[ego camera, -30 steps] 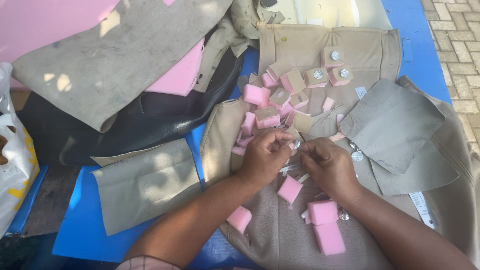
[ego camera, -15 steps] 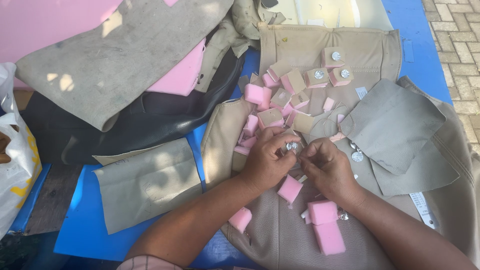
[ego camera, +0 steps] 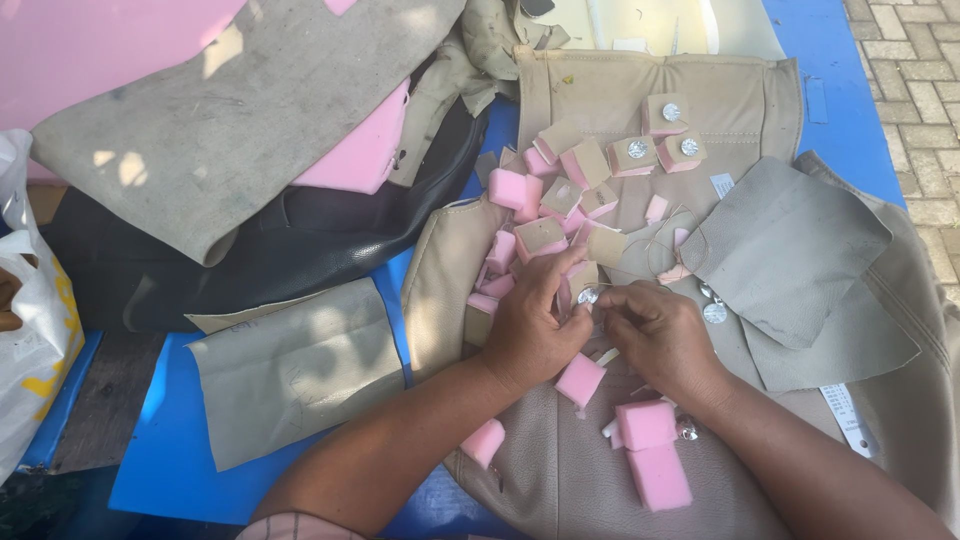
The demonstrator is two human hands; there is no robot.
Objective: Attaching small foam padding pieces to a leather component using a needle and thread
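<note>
Pink foam cube with tan facing and a silver button (ego camera: 585, 290), held between both hands at the centre of the tan seat cover (ego camera: 620, 90). Left hand (ego camera: 535, 325): fingers curled, thumb and forefinger closed on the cube from its left side. Right hand (ego camera: 662, 335): fingertips drawn together just beside the button, apparently pinching a fine thread, though the thread itself is too thin to confirm. Both hands nearly touch, resting over the cover. Loose pink foam pieces (ego camera: 510, 188): scattered pile directly above the hands, several faced with tan squares. Finished cubes with silver buttons (ego camera: 660, 140): cluster further up the cover, well apart from the hands. Plain pink foam blocks (ego camera: 650, 450): two, stacked end to end below the right wrist; one smaller block (ego camera: 579, 380) between the forearms. Grey fabric patch (ego camera: 780, 250): right of the hands, with a loose silver button (ego camera: 714, 313) at its lower left edge. Blue table (ego camera: 160, 450): beneath everything. Black leather piece (ego camera: 250, 250) and grey felt sheet (ego camera: 220, 110): far left.
</note>
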